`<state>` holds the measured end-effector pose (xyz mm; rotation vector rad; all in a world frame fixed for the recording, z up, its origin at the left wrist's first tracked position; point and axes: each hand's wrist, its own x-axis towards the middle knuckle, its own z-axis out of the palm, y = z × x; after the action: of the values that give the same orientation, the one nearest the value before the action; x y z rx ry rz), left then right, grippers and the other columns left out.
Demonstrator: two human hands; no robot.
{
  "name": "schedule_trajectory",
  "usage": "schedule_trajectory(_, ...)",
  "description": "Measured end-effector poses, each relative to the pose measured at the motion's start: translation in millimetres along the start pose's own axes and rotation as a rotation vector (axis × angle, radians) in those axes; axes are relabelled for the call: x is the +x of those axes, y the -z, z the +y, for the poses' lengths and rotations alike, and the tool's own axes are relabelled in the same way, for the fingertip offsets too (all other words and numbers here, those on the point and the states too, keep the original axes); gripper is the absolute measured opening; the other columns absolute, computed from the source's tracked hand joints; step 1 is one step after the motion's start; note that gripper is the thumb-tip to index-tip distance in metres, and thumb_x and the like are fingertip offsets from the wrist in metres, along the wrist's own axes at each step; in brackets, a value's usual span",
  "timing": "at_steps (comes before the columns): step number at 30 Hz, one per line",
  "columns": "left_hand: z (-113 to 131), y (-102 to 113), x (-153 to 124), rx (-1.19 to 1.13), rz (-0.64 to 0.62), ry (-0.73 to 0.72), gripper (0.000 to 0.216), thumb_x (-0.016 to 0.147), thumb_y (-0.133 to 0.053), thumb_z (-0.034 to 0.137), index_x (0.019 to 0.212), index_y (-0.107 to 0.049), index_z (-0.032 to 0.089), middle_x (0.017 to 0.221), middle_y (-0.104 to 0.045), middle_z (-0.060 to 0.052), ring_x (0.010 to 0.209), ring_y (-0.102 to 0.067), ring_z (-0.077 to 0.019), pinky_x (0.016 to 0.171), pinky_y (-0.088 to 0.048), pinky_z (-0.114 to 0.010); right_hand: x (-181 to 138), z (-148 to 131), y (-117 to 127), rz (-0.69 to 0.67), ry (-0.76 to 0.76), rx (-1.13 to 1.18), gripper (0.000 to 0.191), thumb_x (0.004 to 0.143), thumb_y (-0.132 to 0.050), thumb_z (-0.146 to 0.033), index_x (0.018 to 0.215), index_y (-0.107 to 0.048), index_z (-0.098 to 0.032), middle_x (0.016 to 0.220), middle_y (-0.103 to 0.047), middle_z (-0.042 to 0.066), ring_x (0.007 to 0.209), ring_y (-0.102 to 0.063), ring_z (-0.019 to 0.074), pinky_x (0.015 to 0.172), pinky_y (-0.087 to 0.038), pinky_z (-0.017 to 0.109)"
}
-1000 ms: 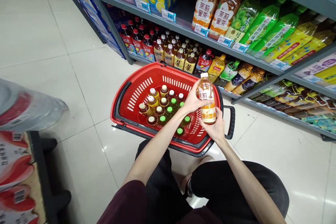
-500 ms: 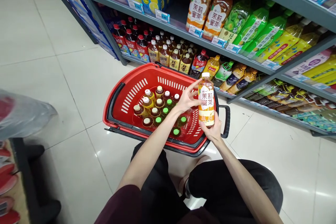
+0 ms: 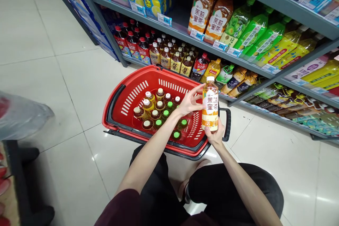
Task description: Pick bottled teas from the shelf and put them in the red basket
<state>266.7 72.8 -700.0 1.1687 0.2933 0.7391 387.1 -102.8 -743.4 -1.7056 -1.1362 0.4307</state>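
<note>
Tea bottle (image 3: 210,104) now straighter, white-capped, amber, white-labelled; right hand (image 3: 215,135) fingers round its base, left hand (image 3: 189,103) fingers wide against it.

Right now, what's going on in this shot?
A person crouches on a shop floor beside a drinks shelf. The right hand grips an orange bottle by its base, upright, over the right edge of a red basket. The left hand is open, fingertips on the bottle's side. The basket sits on the floor with other bottles standing inside, white and green caps up.
</note>
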Motion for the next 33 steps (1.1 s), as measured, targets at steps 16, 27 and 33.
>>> schedule_trajectory(16,2.2,-2.1,0.7,0.008,0.004,0.020,0.100,0.064,-0.093,0.039,0.151,-0.043,0.034,0.141,-0.045,-0.012,0.122,-0.054,-0.0340,0.086,-0.061,-0.045,0.5,-6.8,-0.8,0.022,-0.015,-0.044,0.077,0.075,-0.065,-0.066,0.126,-0.058,-0.008,0.091,-0.074,0.011,0.068,-0.071,0.0193,0.062,-0.061,0.029)
schedule_trajectory(27,2.7,-3.0,0.4,0.007,0.011,0.013,0.099,0.064,-0.092,0.038,0.150,-0.043,0.033,0.139,-0.046,-0.012,0.121,-0.054,-0.0337,0.082,-0.061,-0.043,-0.5,-1.6,-2.4,0.031,-0.003,-0.074,0.077,0.077,-0.063,-0.067,0.126,-0.059,-0.008,0.089,-0.074,0.011,0.067,-0.070,0.0194,0.063,-0.061,0.030)
schedule_trajectory(33,-0.7,-2.4,0.5,0.019,0.033,0.001,0.098,0.064,-0.093,0.039,0.149,-0.044,0.032,0.142,-0.045,-0.013,0.120,-0.055,-0.0327,0.079,-0.062,-0.038,1.7,-5.7,-0.7,-0.005,-0.026,-0.045,0.076,0.077,-0.064,-0.067,0.125,-0.059,-0.008,0.089,-0.074,0.011,0.067,-0.069,0.0192,0.063,-0.059,0.030)
